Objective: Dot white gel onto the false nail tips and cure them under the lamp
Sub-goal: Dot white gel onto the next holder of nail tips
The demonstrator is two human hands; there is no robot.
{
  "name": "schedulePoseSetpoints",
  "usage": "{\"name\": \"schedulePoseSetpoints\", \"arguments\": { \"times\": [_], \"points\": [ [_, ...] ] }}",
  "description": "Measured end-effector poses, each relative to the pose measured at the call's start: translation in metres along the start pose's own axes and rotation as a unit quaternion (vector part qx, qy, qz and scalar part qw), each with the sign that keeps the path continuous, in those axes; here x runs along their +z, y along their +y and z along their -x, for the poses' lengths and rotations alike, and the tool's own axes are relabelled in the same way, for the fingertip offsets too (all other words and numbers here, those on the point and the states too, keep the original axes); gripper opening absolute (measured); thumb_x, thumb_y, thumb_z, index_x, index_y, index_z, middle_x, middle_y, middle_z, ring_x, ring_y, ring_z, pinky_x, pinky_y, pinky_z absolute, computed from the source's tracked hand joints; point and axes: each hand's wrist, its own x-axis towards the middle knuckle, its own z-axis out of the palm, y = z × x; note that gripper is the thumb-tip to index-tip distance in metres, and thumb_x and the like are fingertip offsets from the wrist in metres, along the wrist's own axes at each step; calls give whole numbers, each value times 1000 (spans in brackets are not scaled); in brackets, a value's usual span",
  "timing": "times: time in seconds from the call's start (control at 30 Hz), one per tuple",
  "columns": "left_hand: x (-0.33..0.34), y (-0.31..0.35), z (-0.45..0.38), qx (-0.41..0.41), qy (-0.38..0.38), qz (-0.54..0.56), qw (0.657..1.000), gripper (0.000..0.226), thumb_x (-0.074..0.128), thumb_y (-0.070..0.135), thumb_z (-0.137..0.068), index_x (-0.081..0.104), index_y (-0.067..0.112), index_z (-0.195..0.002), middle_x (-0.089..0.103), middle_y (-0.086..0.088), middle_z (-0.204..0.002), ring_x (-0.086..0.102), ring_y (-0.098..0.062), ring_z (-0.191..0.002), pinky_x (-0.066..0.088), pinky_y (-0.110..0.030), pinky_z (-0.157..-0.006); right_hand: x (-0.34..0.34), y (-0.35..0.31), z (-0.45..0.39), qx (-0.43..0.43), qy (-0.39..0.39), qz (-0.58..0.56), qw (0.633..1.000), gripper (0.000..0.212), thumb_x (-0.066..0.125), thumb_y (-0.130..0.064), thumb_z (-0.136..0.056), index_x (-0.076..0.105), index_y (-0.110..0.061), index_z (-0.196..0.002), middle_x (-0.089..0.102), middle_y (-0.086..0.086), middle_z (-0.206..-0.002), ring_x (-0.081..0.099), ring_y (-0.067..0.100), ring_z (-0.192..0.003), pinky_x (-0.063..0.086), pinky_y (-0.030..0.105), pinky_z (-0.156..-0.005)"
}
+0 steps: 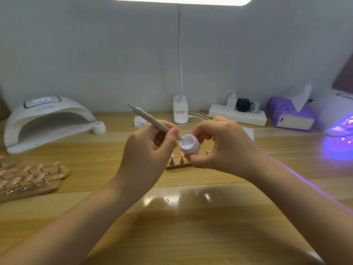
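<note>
My left hand (149, 148) grips a grey dotting pen (152, 120), and the pen's lower tip dips into a small white gel pot (190, 144). My right hand (221, 142) holds that open pot tilted toward the pen, above the table. Just under the pot a wooden strip (178, 166) carries pink false nail tips on small metal stands, partly hidden by my right hand. A white curing lamp (45, 121) sits at the back left with its display lit.
More wooden strips with pink nail tips (30, 178) lie at the left edge. The pot's lid (99, 127) rests by the white lamp. Behind stand a clip desk light (180, 111), a power strip (236, 114), a purple tissue box (290, 113) and a second lamp glowing violet (336, 115).
</note>
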Motion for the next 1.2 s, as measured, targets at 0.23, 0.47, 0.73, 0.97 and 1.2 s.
{"name": "schedulePoseSetpoints", "arguments": {
  "times": [0.23, 0.47, 0.73, 0.97, 1.2],
  "points": [
    [-3, 5, -4, -54, 39, 75, 995, 12, 59, 28, -93, 67, 25, -84, 67, 11, -67, 64, -2, -65, 47, -9, -60, 0, -2, 2, 7, -4, -11, 1000, 39, 76, -46, -66, 68, -22, -96, 63, -14, -84, 53, 8, -83, 50, 30, -72],
    [-4, 0, -11, -247, 43, 282, 926, 27, 64, 36, -84, 70, 10, -86, 59, 4, -58, 56, -8, -55, 49, -21, -55, -1, -5, 2, 7, -2, -29, 1000, 41, 73, -49, -67, 68, -21, -97, 64, -12, -84, 54, 8, -80, 49, 29, -72],
    [-2, -5, -10, -346, 26, 353, 869, 24, 64, 32, -89, 65, 9, -88, 54, 5, -54, 51, -6, -46, 48, -21, -47, -3, -7, 2, 9, 21, -41, 999, 40, 78, -46, -67, 68, -17, -94, 65, -9, -83, 56, 9, -78, 49, 29, -69],
    [0, -5, -10, -387, 22, 368, 845, 18, 63, 27, -91, 65, 10, -90, 53, 5, -52, 52, -6, -44, 50, -20, -46, -1, -9, 3, 10, 31, -55, 998, 41, 80, -44, -68, 68, -15, -95, 66, -6, -84, 58, 12, -77, 51, 33, -70],
    [0, -5, -10, -393, 23, 369, 842, 18, 62, 27, -91, 67, 9, -86, 54, 5, -52, 52, -6, -44, 50, -20, -46, -1, -8, 3, 12, 37, -62, 997, 42, 77, -46, -67, 68, -15, -94, 65, -9, -83, 57, 8, -75, 51, 30, -68]
  ]
}}
